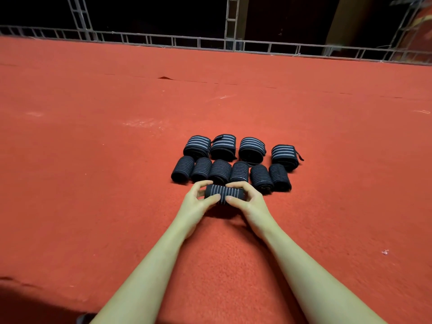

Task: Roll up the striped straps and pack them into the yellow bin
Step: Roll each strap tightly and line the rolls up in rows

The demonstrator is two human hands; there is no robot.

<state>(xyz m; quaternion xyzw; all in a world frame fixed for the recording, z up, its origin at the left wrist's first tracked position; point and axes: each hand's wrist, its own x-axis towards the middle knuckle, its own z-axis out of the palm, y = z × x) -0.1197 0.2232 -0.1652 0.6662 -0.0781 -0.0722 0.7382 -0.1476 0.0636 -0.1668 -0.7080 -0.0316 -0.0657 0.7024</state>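
Eleven rolled dark straps lay in view on the red carpeted floor point(117, 160): a far row of four fatter rolls with broad grey stripes point(242, 148), a nearer row of six slimmer rolls with thin pale stripes point(230, 175) packed side by side, and one more thin-striped dark strap roll point(224, 195) lying crosswise just in front of that nearer row. That last roll sat between both hands; the left hand point(198, 204) curled its fingers and thumb around the roll's left end, and the right hand point(247, 202) held the right end the same way, so each grip was closed on it. Whether the roll rested on the carpet or was lifted slightly could not be told. The carpet ran wide and worn, with pale scuffs and a small tear further back. Beyond it stood a grey metal truss railing point(187, 42) against a dark, unlit room. Both bare forearms were cut off by the lower edge, and the right-hand background was blurred.
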